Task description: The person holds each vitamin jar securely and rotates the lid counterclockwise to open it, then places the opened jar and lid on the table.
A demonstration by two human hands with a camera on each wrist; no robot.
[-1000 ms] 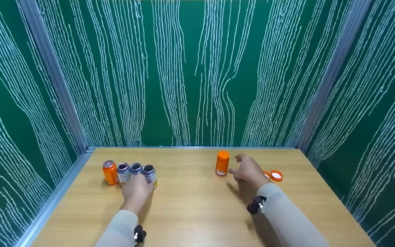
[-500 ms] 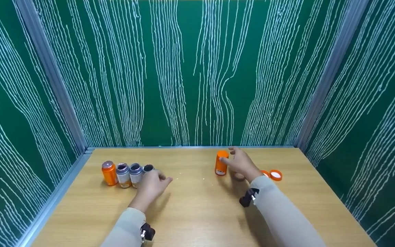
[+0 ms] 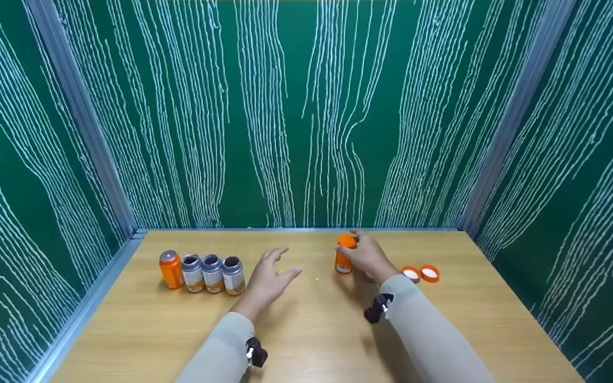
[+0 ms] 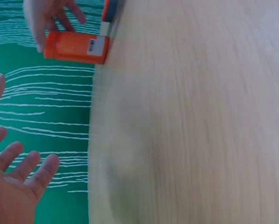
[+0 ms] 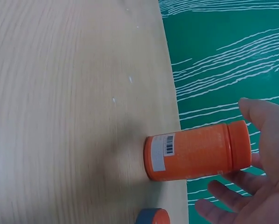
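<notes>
An orange bottle point(image 3: 344, 260) with an orange screw cap point(image 5: 240, 144) and a barcode label stands upright on the table, right of centre. My right hand point(image 3: 373, 256) is around its cap, thumb on the near side and fingers behind; in the right wrist view the thumb tip is apart from the cap and the other fingers are spread. My left hand point(image 3: 266, 279) hovers over the middle of the table, fingers spread, holding nothing. To its left is a row of three pale bottles with dark open mouths, the nearest pale bottle point(image 3: 234, 279) being closest to the hand.
An orange bottle with a silvery top point(image 3: 171, 271) ends the row at left. Two upturned orange caps with white liners, including the outer cap point(image 3: 430, 273), lie right of my right hand. Green walls point(image 3: 296, 159) with white lines enclose the wooden table point(image 3: 306, 330).
My left hand has left the row of pale bottles, moving right and spreading its fingers. My right hand has moved left, from beside the orange bottle to around its cap.
</notes>
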